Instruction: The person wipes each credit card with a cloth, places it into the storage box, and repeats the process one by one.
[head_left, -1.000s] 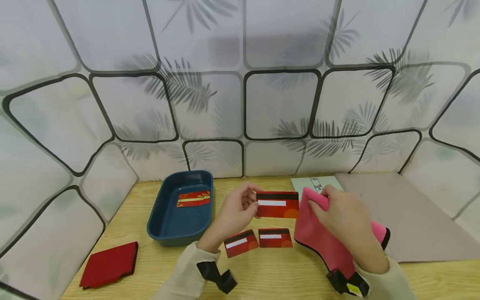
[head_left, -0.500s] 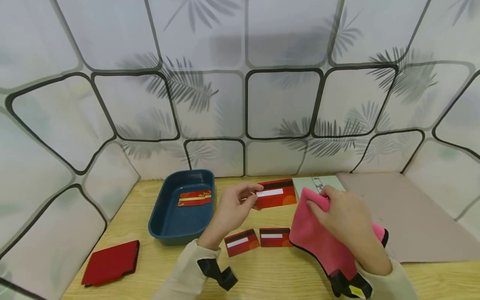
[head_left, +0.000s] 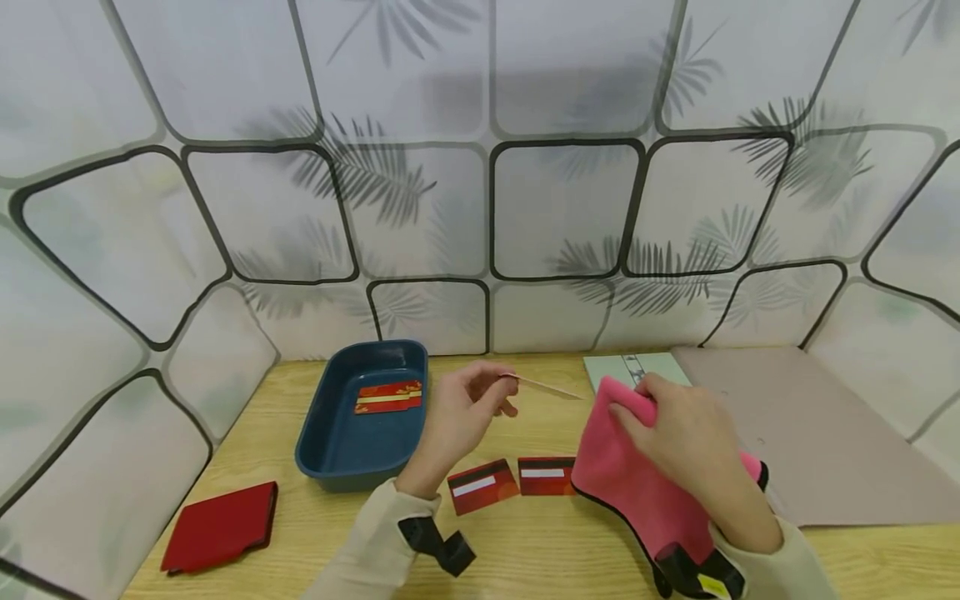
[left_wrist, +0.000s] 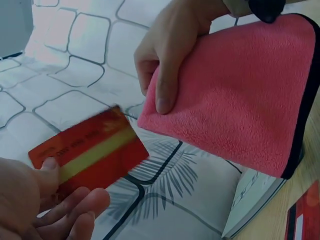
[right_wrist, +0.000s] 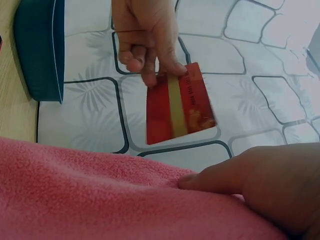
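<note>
My left hand (head_left: 467, 408) pinches a red bank card (left_wrist: 95, 150) at one end, between thumb and fingers. In the head view the card is edge-on, a thin line; both wrist views show its face with a gold stripe. My right hand (head_left: 686, 437) grips a pink cloth (head_left: 637, 483) with black edging by a fold, and the cloth hangs down. Card and cloth are apart. Below the hands, two red cards lie stripe side up on the table: a tilted left card (head_left: 483, 487) and a right card (head_left: 546, 476), whose right end the cloth covers.
A blue tray (head_left: 315, 467) at the left holds red-and-gold cards (head_left: 387, 397). The red wallet (head_left: 220, 527) lies at front left. Behind the right hand are a pale green booklet (head_left: 611, 367) and a grey-pink board (head_left: 840, 442). A patterned fabric wall (head_left: 562, 208) rises behind.
The card in my left hand has turned from showing its magnetic-stripe side to edge-on in the head view. The pink cloth has shifted slightly left, over the right card's end.
</note>
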